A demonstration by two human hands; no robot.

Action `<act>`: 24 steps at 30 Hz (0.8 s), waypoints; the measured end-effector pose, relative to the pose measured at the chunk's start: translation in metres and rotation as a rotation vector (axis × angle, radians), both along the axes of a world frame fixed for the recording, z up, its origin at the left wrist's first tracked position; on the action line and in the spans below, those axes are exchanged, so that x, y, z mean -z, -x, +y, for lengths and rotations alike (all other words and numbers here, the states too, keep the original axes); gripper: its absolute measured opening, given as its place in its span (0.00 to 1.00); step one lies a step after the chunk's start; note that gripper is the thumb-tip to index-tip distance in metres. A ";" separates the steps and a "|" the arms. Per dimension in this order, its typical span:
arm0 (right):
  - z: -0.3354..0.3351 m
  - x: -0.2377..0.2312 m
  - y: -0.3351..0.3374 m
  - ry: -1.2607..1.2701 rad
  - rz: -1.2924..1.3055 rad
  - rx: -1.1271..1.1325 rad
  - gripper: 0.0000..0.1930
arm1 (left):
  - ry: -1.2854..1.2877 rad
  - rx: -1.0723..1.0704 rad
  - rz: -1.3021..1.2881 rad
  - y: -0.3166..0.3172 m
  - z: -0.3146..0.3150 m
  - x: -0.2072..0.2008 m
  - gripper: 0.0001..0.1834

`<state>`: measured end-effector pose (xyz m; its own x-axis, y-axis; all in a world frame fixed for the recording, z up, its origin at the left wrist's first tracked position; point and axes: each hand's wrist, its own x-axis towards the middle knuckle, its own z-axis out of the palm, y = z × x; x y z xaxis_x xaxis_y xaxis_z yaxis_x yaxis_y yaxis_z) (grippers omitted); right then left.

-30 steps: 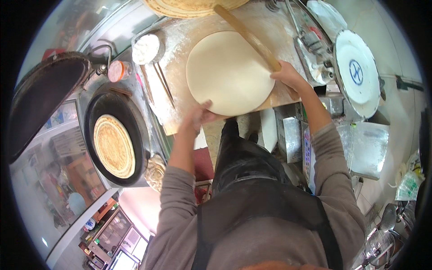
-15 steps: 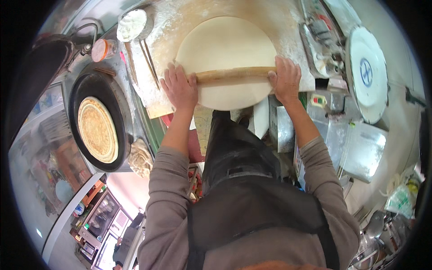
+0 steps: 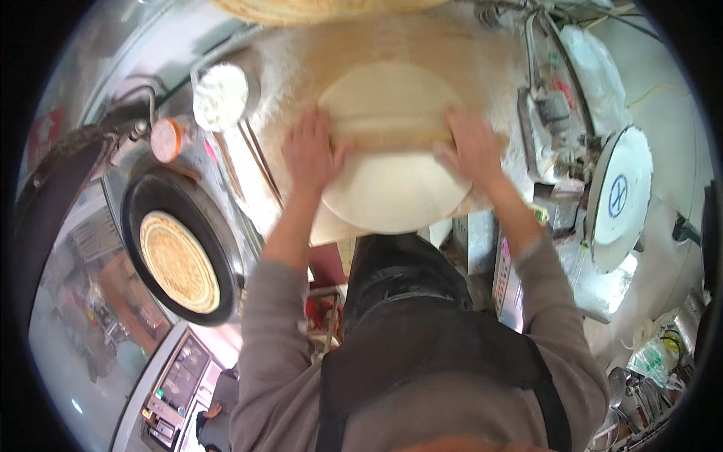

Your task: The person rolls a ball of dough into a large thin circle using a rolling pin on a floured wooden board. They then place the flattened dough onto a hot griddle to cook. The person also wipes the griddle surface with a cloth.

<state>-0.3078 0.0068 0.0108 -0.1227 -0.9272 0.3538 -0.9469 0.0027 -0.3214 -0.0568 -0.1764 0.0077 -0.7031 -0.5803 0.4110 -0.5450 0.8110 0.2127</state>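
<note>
A round, pale sheet of dough [image 3: 395, 197] lies flat on the floured wooden board [image 3: 437, 45] in front of me. Across its middle runs a wooden rolling pin [image 3: 392, 142], slightly blurred. My left hand [image 3: 310, 151] closes over the pin's left end, its fingers pointing away from me and its thumb on the near side. At the other end, my right hand [image 3: 474, 149] grips the pin in the same manner. Both hands are somewhat smeared by motion, and they cover the pin's ends.
Left of the board, a black round pan [image 3: 139, 197] holds a browned flatbread [image 3: 179, 262]. A bowl of white flour [image 3: 220, 96], an orange-rimmed jar [image 3: 166, 140] and thin sticks [image 3: 260, 162] stand nearby. More flatbread [image 3: 324, 9] shows at the far edge. A white basin [image 3: 621, 203] leans right.
The pin and both hands have moved away from me over the dough. My view has shifted, so the board sits lower in the picture and the far flatbread has come into sight.
</note>
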 end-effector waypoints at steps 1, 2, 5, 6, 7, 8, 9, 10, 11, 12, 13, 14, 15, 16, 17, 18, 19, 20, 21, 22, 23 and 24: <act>0.017 0.001 -0.003 -0.278 -0.032 0.150 0.30 | -0.056 -0.057 -0.071 -0.016 0.011 0.003 0.30; 0.029 0.008 -0.004 -0.570 -0.064 0.293 0.27 | -0.025 -0.062 -0.019 -0.033 0.021 0.010 0.31; 0.027 0.054 0.011 -0.137 0.175 0.309 0.29 | -0.069 -0.197 -0.170 -0.038 -0.007 0.061 0.26; 0.018 0.067 0.018 -0.156 0.127 0.383 0.29 | -0.088 -0.181 -0.106 -0.034 -0.021 0.076 0.23; 0.001 0.079 0.028 -0.144 0.101 0.426 0.28 | -0.116 -0.173 -0.080 -0.026 -0.039 0.089 0.20; -0.020 0.085 0.038 -0.134 0.071 0.470 0.27 | -0.148 -0.180 -0.077 -0.015 -0.057 0.097 0.17; -0.037 0.085 0.043 -0.102 0.058 0.479 0.22 | -0.145 -0.167 -0.070 -0.004 -0.073 0.100 0.15; -0.058 0.079 0.049 -0.152 -0.031 0.534 0.20 | -0.149 -0.173 -0.089 0.008 -0.086 0.099 0.13; -0.081 0.071 0.055 -0.176 -0.086 0.573 0.19 | -0.085 -0.157 -0.056 0.020 -0.100 0.093 0.12; -0.104 0.062 0.062 -0.269 -0.150 0.651 0.18 | -0.096 -0.156 -0.072 0.032 -0.113 0.086 0.12; -0.127 0.053 0.070 -0.157 -0.189 0.616 0.18 | -0.027 -0.132 -0.028 0.047 -0.128 0.078 0.12; -0.144 0.045 0.076 -0.114 -0.236 0.625 0.17 | 0.058 -0.074 0.032 0.060 -0.143 0.071 0.12; -0.152 0.039 0.077 -0.149 -0.313 0.653 0.17 | 0.018 -0.140 -0.041 0.069 -0.149 0.064 0.12; -0.157 0.034 0.077 -0.067 -0.251 0.533 0.19 | -0.008 -0.182 -0.108 0.075 -0.153 0.060 0.14; -0.157 0.031 0.074 -0.071 -0.224 0.447 0.20 | 0.025 -0.193 -0.130 0.078 -0.151 0.057 0.15; -0.152 0.030 0.069 -0.002 -0.190 0.351 0.22 | -0.032 -0.262 -0.134 0.076 -0.142 0.058 0.18; -0.144 0.030 0.064 -0.159 -0.120 0.337 0.23 | -0.001 -0.313 -0.061 0.070 -0.132 0.060 0.22; -0.132 0.029 0.055 -0.219 -0.020 0.302 0.24 | 0.087 -0.355 0.075 0.062 -0.112 0.063 0.27; -0.119 0.027 0.046 -0.370 0.060 0.285 0.25 | -0.047 -0.395 0.068 0.046 -0.088 0.066 0.39; -0.108 0.023 0.039 -0.386 0.012 0.282 0.25 | -0.101 -0.458 0.010 0.028 -0.054 0.068 0.37; -0.099 0.018 0.033 -0.497 -0.054 0.307 0.25 | -0.258 -0.508 -0.035 0.012 -0.033 0.068 0.37; -0.094 0.013 0.034 -0.677 -0.135 0.313 0.25 | -0.308 -0.519 0.057 -0.002 -0.014 0.068 0.37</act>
